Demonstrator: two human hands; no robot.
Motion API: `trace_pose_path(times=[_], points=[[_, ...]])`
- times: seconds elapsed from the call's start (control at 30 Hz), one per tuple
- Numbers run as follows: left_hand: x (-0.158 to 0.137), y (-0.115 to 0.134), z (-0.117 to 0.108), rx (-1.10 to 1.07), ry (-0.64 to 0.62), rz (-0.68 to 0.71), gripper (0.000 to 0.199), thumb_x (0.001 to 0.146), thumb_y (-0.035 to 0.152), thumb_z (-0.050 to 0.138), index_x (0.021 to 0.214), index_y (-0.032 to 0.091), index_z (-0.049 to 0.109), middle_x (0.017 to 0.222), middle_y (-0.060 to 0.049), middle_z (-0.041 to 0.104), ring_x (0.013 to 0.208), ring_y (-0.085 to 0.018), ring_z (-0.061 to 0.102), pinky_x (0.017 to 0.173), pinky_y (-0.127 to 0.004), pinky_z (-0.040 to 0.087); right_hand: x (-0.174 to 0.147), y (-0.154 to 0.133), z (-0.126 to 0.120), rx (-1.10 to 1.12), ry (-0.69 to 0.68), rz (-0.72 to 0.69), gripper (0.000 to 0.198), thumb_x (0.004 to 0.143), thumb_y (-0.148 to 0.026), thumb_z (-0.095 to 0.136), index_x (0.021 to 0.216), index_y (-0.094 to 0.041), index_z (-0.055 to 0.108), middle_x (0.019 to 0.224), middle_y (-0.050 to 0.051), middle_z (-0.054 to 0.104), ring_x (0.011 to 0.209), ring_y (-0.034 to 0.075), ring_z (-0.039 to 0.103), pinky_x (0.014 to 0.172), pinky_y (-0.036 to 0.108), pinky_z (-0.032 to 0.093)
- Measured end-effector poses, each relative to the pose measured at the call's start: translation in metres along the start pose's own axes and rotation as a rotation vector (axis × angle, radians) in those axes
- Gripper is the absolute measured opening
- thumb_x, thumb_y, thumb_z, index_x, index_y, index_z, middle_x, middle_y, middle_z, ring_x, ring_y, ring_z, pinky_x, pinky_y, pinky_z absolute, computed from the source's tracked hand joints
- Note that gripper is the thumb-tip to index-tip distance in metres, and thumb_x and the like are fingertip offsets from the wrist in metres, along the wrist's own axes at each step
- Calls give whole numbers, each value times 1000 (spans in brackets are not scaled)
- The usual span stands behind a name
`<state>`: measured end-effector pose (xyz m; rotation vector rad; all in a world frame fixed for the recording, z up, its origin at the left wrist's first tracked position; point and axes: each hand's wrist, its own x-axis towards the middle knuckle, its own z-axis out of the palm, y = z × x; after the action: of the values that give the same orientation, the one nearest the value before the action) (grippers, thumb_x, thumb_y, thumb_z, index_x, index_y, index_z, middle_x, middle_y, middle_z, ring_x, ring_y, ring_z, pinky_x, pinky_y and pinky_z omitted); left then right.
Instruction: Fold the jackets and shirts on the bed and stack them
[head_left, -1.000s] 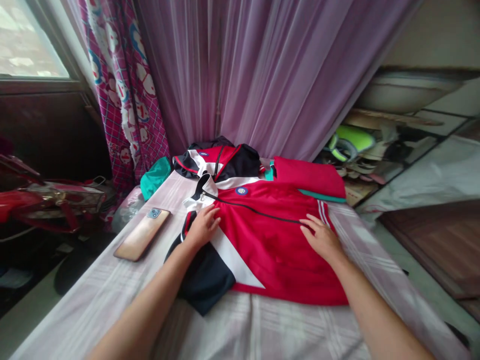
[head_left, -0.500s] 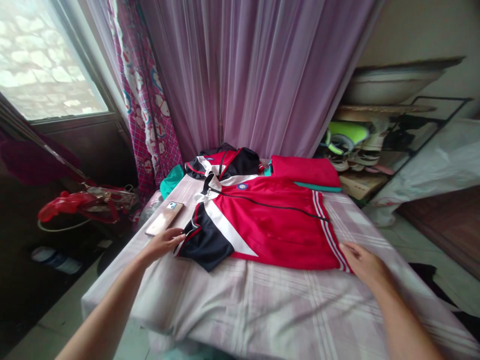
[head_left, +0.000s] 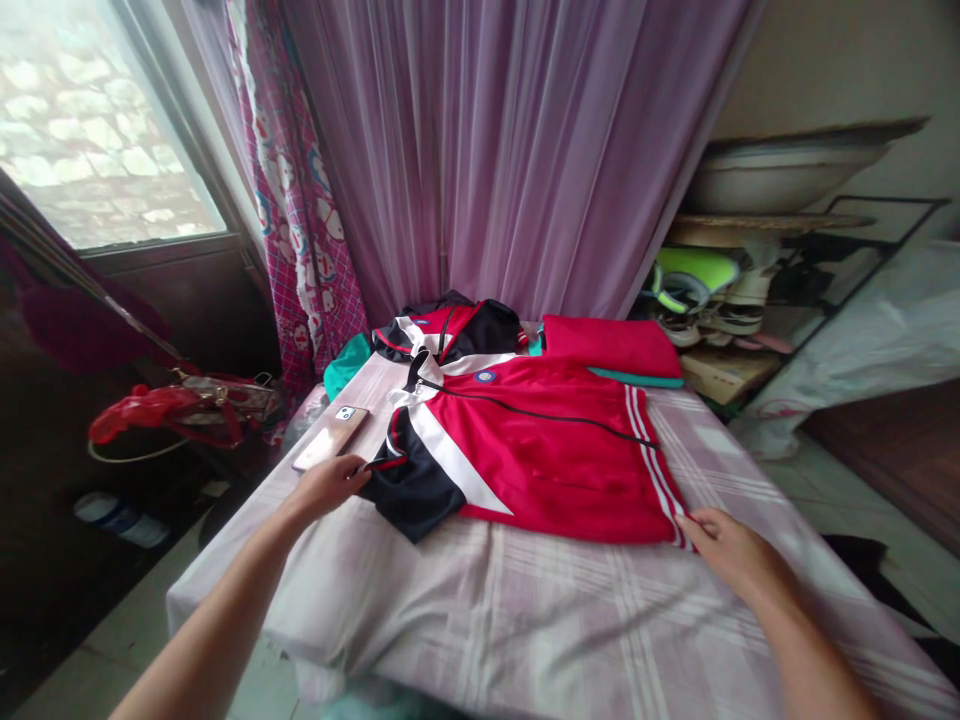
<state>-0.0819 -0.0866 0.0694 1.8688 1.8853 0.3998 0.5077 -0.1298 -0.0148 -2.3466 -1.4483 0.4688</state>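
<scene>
A red zip jacket (head_left: 555, 460) with white panels, black sleeves and a round badge lies spread sideways, its collar towards the left. At the black sleeve's edge, the fingers of my left hand (head_left: 334, 488) are closed in a pinch. My right hand (head_left: 724, 548) grips the near corner of the striped hem between thumb and fingers. The fabric between both hands rests flat on the checked cloth (head_left: 540, 620). A phone (head_left: 332, 440) lies just beyond my left hand.
Behind the jacket lie a similar folded garment (head_left: 480, 330) and a folded red cloth (head_left: 611, 343) over something teal. Purple curtains (head_left: 510, 150) hang along the back. A shoe rack (head_left: 750, 225) stands at right; a red bag (head_left: 217, 405) is at left.
My right hand has moved slightly left onto the hem corner and closed on it. My left fingers have tightened on the sleeve edge, which is lifted a little.
</scene>
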Motion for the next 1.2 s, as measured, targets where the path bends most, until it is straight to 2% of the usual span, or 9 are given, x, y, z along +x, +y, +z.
trace_pose_path(times=[0.1, 0.2, 0.33, 0.43, 0.57, 0.7, 0.87, 1.07, 1.2], points=[[18, 21, -12, 77, 124, -37, 41, 81, 57, 52, 61, 22, 61, 64, -2, 60, 68, -19, 58, 60, -29, 36, -1, -1, 2, -37, 77, 51, 41, 79, -57, 49, 93, -24, 69, 92, 9, 77, 78, 28, 71, 60, 33, 49], [44, 45, -18, -93, 258, -36, 51, 82, 67, 47, 75, 20, 68, 73, -4, 66, 77, -21, 62, 63, -28, 41, 0, 1, 3, -63, 90, 71, 44, 80, -60, 50, 97, -24, 70, 96, 10, 77, 76, 28, 70, 56, 32, 47], [75, 61, -3, -402, 173, 73, 72, 86, 74, 35, 122, 19, 65, 114, -10, 72, 97, -21, 67, 76, -30, 52, -1, 2, 4, -60, 131, 83, 44, 79, -60, 53, 100, -25, 70, 93, 9, 77, 67, 26, 68, 51, 31, 43], [84, 50, 16, -338, 144, 99, 73, 79, 68, 58, 135, 22, 58, 132, -12, 65, 114, -26, 64, 87, -33, 53, -8, -4, 4, -66, 169, 105, 42, 81, -58, 53, 102, -25, 70, 95, 9, 77, 66, 25, 68, 51, 31, 43], [80, 29, 35, -175, 156, 69, 63, 71, 50, 74, 126, 23, 65, 127, -10, 68, 116, -30, 63, 92, -38, 53, -20, -17, 5, -96, 229, 120, 40, 86, -55, 48, 103, -25, 68, 98, 9, 77, 69, 25, 68, 53, 32, 41], [81, 26, 44, -33, 194, 56, 45, 75, 38, 73, 117, 24, 69, 127, -9, 66, 114, -28, 64, 98, -37, 50, -22, -17, 7, -109, 242, 133, 39, 86, -56, 49, 101, -26, 68, 96, 8, 77, 65, 24, 66, 50, 31, 39], [91, 34, 48, 89, 217, 51, 31, 80, 33, 67, 109, 24, 72, 116, -10, 68, 103, -27, 66, 90, -37, 51, -19, -9, 13, -87, 277, 123, 38, 85, -56, 50, 100, -27, 70, 94, 7, 77, 66, 24, 67, 52, 31, 40], [89, 37, 48, 90, 238, 119, 16, 79, 29, 64, 90, 23, 73, 109, -8, 69, 102, -25, 65, 90, -34, 50, -22, -9, 18, -57, 342, 96, 40, 86, -56, 51, 107, -28, 68, 96, 6, 77, 65, 23, 65, 53, 31, 38], [77, 30, 33, -5, 272, 127, 24, 83, 37, 54, 95, 22, 69, 104, -5, 72, 98, -22, 65, 87, -32, 51, -22, -7, 20, -43, 384, 86, 40, 85, -54, 54, 110, -25, 66, 92, 6, 77, 67, 24, 66, 54, 31, 36]])
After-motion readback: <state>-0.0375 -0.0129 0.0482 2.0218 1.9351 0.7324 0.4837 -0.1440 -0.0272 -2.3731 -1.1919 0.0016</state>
